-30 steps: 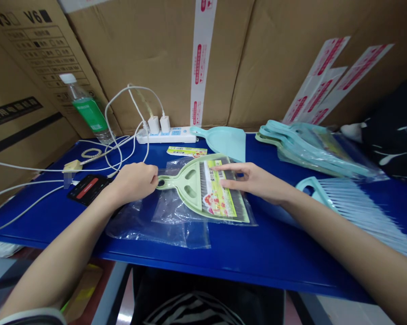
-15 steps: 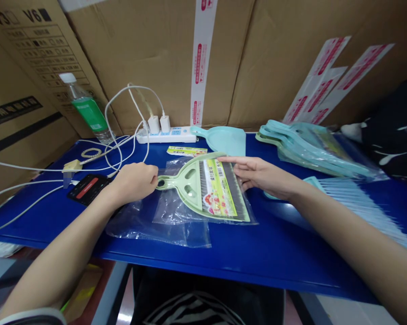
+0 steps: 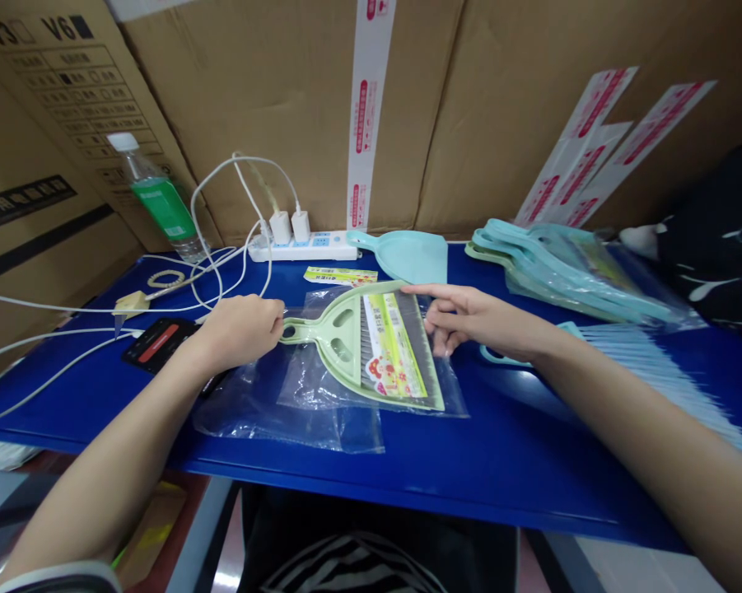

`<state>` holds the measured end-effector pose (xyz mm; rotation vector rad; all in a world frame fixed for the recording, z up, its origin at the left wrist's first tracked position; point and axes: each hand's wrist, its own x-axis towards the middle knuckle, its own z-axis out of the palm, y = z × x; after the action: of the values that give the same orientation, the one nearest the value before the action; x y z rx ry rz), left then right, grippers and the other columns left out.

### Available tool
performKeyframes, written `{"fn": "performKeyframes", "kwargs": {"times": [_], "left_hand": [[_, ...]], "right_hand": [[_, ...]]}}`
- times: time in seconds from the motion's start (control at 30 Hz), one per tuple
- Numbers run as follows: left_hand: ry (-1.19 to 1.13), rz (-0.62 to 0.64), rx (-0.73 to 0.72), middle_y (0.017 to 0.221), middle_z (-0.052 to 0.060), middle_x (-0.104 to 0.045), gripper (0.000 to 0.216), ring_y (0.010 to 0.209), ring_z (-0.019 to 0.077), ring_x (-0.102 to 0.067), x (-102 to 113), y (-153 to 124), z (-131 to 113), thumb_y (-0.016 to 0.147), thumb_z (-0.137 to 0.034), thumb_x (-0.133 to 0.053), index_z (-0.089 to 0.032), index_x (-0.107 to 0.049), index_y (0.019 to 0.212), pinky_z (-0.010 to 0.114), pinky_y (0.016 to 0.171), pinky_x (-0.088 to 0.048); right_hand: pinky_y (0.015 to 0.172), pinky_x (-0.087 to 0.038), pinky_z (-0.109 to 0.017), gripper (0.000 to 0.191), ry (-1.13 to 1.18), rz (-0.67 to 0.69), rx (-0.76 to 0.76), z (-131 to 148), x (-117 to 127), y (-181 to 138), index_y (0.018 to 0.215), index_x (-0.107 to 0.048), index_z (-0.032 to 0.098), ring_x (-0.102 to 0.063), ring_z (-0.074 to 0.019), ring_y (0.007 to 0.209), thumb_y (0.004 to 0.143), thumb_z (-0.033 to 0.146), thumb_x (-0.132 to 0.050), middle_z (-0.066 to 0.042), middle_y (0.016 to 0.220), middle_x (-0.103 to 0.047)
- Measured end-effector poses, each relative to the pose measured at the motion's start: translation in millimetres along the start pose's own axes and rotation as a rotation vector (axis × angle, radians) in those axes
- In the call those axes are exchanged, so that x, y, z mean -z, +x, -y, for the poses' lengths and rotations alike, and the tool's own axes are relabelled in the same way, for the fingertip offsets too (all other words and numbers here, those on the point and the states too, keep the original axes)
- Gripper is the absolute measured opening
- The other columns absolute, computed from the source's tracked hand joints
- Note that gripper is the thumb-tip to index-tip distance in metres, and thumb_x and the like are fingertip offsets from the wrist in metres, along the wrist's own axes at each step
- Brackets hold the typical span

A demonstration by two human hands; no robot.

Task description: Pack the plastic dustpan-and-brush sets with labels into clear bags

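**dustpan_dan:** Since you're asking about the hands, what's the left one got?

**bluetable:** Left hand (image 3: pixel 240 332) is in a loose fist, fingers wrapped on the handle end of the green dustpan (image 3: pixel 333 362). The hanging hole just peeks out past the knuckles.

**dustpan_dan:** And where's the pan sitting exactly?

**bluetable:** Flat-ish on the blue table (image 3: pixel 469 469), roughly in the middle, handle to the left, wide edge to the right. There's a clear bag (image 3: pixel 300 383) around it, a yellow-and-white label (image 3: pixel 395 346) with a little mushroom across the front, and dark bristles (image 3: pixel 421 338) showing beside that. A second plastic bag (image 3: pixel 346 432) lies nearer the person, partly underneath.

**dustpan_dan:** Right hand?

**bluetable:** Right hand (image 3: pixel 469 317) has its index finger stretched out to the pan's far corner, other fingers bent in by the wide edge. Honestly can't tell if they're pinching plastic or just resting there.

**dustpan_dan:** What else is around?

**bluetable:** Behind the pan, a loose label card (image 3: pixel 339 275) and a light-blue dustpan (image 3: pixel 411 257) beside the power strip (image 3: pixel 337 245). To the right, a pile of wrapped dustpans (image 3: pixel 568 268), plus a light-blue brush (image 3: pixel 667 371) partly hidden by the right forearm. Phone (image 3: pixel 159 343) is just beside the left wrist, and a green-labelled bottle (image 3: pixel 164 210) leans at the back left.
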<state>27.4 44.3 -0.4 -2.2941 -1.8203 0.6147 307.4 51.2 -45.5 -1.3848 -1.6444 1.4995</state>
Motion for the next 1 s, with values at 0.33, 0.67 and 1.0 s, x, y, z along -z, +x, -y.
{"fn": "performKeyframes", "kwargs": {"times": [0.33, 0.67, 1.0], "left_hand": [[0.047, 0.018, 0.083, 0.090, 0.017, -0.073, 0.041, 0.090, 0.0336, -0.071, -1, 1, 5, 0.093, -0.023, -0.028, -0.014, -0.066, 0.106, 0.037, 0.071, -0.049], [0.033, 0.004, 0.094, 0.088, 0.023, -0.072, 0.040, 0.090, 0.0387, -0.070, -2, -2, 5, 0.092, -0.015, -0.030, -0.009, -0.066, 0.110, 0.041, 0.071, -0.050], [0.031, -0.013, 0.084, 0.083, 0.022, -0.070, 0.040, 0.087, 0.0375, -0.070, -5, 0, 3, 0.092, -0.014, -0.030, -0.008, -0.066, 0.109, 0.042, 0.071, -0.050]], "right_hand": [[0.047, -0.053, -0.023, 0.067, -0.092, -0.026, -0.042, 6, 0, 0, 0.139, -0.051, 0.016, -0.062, -0.0113, 0.049, 0.072, 0.007, -0.050, 0.002, 0.067, -0.059], [0.048, -0.044, -0.027, 0.044, -0.443, -0.016, 0.138, 0, 3, 1, 0.120, -0.066, 0.017, -0.052, -0.0121, 0.047, 0.082, 0.020, -0.044, 0.004, 0.057, -0.052], [0.057, -0.037, -0.028, 0.036, -0.807, -0.157, 0.524, -7, -3, 4, 0.110, -0.075, 0.029, -0.043, -0.0143, 0.057, 0.089, 0.028, -0.046, -0.002, 0.068, -0.050]]}}
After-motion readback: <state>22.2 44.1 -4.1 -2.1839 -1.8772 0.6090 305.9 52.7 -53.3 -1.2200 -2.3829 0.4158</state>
